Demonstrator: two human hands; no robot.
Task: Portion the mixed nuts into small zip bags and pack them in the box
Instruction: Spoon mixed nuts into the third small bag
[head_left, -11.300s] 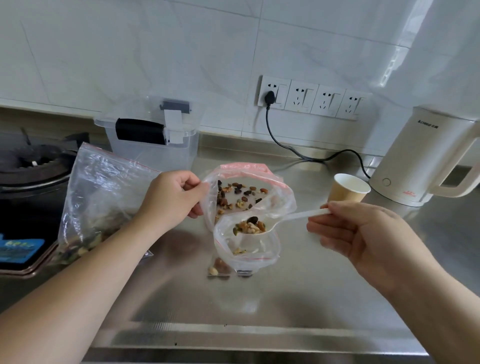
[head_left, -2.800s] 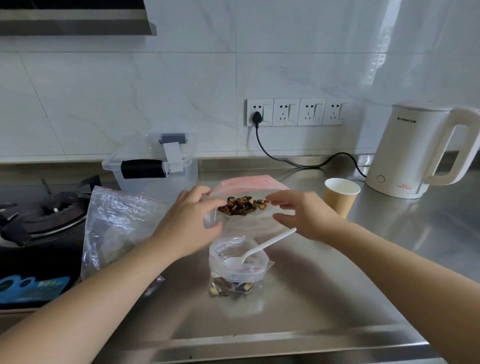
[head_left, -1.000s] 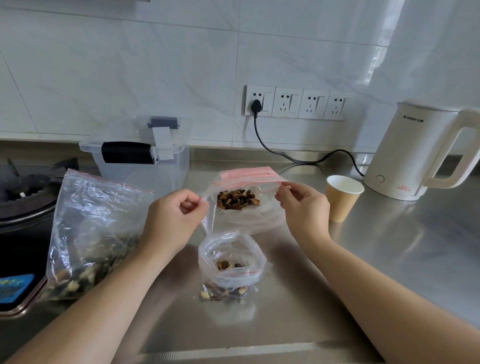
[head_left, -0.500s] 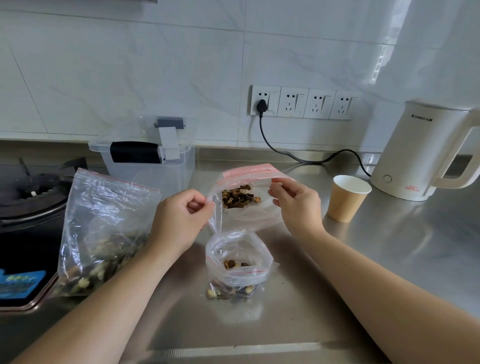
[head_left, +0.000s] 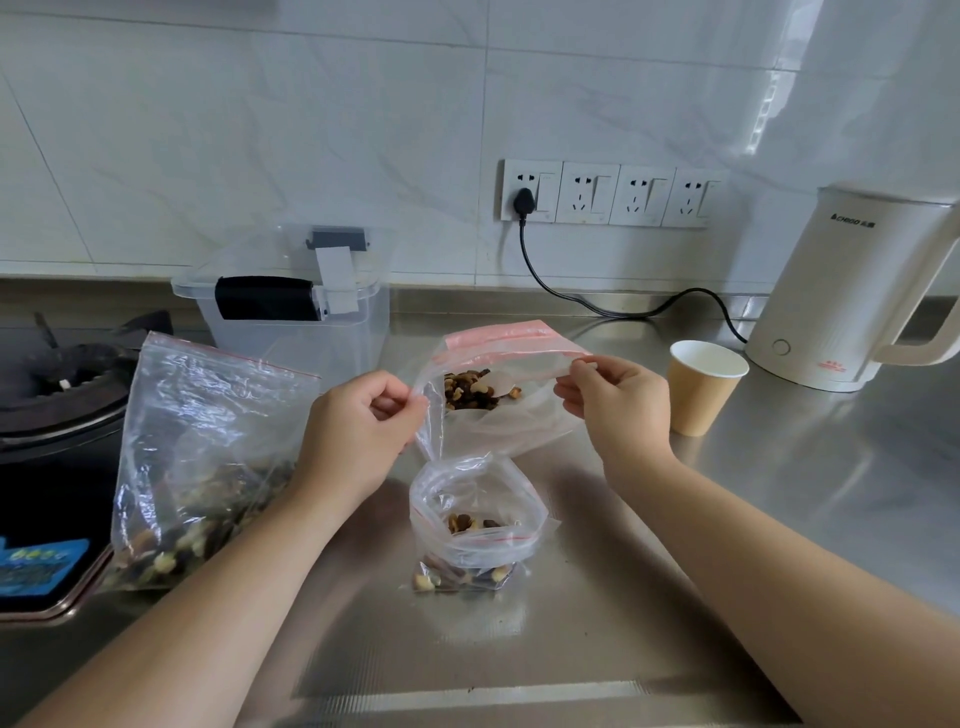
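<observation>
A large zip bag (head_left: 511, 415) with a pink seal strip stands open at the centre of the steel counter, mixed nuts and a white spoon visible inside. My left hand (head_left: 358, 431) pinches its left rim, and my right hand (head_left: 613, 402) pinches the right end of the seal. In front of it stands a small zip bag (head_left: 475, 525), its mouth rolled open, with some nuts at the bottom. A second large bag of nuts (head_left: 197, 457) leans at the left. The clear plastic box (head_left: 291, 306) with a lid stands behind, at the wall.
A paper cup (head_left: 704, 387) stands right of my right hand. A white kettle (head_left: 852, 291) sits at the far right, its black cord (head_left: 597, 306) running along the wall to the sockets. A gas stove (head_left: 57, 395) fills the left edge.
The spoon has left the small bag and now lies in the large bag. Over the last second both hands stay on the large bag's rim, the right hand shifting outward along the seal.
</observation>
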